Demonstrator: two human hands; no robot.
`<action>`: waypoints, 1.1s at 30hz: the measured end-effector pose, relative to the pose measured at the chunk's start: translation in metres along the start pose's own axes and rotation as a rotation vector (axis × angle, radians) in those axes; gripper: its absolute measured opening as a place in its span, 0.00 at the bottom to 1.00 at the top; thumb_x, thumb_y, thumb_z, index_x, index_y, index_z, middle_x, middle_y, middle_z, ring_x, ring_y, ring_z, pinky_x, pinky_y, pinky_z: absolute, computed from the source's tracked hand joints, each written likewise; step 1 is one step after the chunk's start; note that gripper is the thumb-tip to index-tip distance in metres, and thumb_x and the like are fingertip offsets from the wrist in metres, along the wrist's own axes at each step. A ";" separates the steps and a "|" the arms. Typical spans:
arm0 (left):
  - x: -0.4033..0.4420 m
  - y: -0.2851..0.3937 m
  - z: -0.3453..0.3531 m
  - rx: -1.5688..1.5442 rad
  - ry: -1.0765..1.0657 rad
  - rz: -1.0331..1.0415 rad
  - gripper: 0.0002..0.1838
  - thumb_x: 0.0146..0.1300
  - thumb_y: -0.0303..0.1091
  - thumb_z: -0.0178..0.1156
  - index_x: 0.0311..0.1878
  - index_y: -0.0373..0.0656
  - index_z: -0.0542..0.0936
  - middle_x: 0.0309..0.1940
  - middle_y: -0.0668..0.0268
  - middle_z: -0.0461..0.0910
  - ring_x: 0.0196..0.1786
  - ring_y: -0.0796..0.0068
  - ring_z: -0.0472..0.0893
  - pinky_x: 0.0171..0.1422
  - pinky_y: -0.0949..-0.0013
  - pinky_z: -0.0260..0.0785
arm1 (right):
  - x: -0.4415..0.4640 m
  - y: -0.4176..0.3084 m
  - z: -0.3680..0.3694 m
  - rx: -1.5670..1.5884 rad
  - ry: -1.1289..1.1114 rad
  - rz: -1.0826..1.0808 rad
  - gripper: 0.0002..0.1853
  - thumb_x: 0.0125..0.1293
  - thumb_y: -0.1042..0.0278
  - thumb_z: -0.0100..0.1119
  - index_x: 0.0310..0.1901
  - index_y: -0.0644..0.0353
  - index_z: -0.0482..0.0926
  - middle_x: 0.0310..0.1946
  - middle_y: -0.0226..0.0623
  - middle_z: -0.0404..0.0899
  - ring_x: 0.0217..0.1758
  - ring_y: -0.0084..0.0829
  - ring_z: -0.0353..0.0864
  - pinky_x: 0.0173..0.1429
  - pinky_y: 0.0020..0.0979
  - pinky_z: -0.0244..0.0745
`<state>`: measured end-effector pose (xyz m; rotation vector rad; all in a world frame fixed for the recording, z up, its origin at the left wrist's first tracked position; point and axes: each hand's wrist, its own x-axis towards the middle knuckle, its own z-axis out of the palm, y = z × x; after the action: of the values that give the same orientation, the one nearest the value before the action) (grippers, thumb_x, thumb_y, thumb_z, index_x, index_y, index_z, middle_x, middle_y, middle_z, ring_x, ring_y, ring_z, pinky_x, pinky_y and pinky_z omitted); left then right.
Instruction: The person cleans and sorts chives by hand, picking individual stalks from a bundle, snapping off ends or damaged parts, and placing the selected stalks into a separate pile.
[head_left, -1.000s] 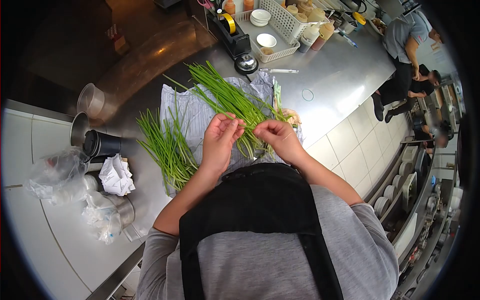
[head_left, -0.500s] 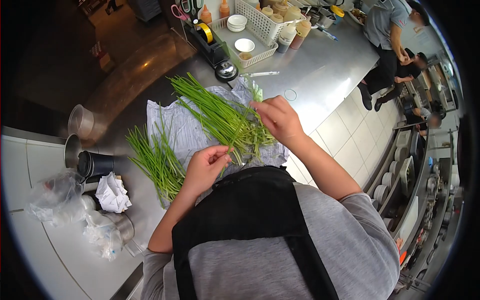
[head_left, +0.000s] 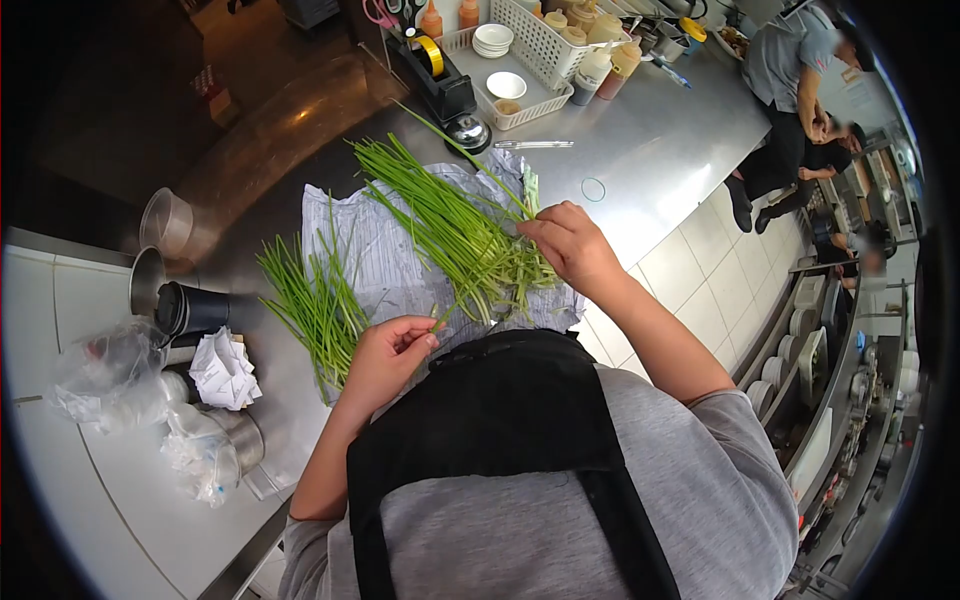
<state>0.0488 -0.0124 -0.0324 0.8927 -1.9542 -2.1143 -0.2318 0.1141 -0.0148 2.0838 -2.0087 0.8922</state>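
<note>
A large bunch of long green chives lies on a crumpled printed sheet, pale stem ends toward me. Trimmed bits and pale leaves gather at its right end. To the left is a smaller pile of chives. My right hand is closed in a pinch on one long chive, which slants up and left above the bunch. Below the bunch, my left hand pinches a short green chive end between thumb and forefinger; most of that piece is hidden.
Behind the sheet stand a call bell, a tape dispenser and a white basket with small dishes. A pen and a rubber band lie rightward. Cups and plastic bags crowd the left. A co-worker is far right.
My right hand now holds up a single long chive over the bunch. My left hand has shifted slightly left and down, away from the stem ends. The whole view has shifted slightly.
</note>
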 end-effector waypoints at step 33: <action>0.137 0.010 0.093 -0.519 -0.295 -0.079 0.17 0.70 0.42 0.55 0.52 0.38 0.79 0.41 0.69 0.79 0.41 0.82 0.74 0.48 0.77 0.69 | -0.042 -0.036 0.011 0.323 0.011 0.415 0.06 0.52 0.77 0.67 0.33 0.59 0.81 0.31 0.38 0.77 0.30 0.36 0.78 0.33 0.32 0.74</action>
<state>-0.1121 0.0020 -0.0693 0.5896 -1.3584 -2.7359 -0.1920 0.1503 -0.0323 1.8108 -2.4831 1.3723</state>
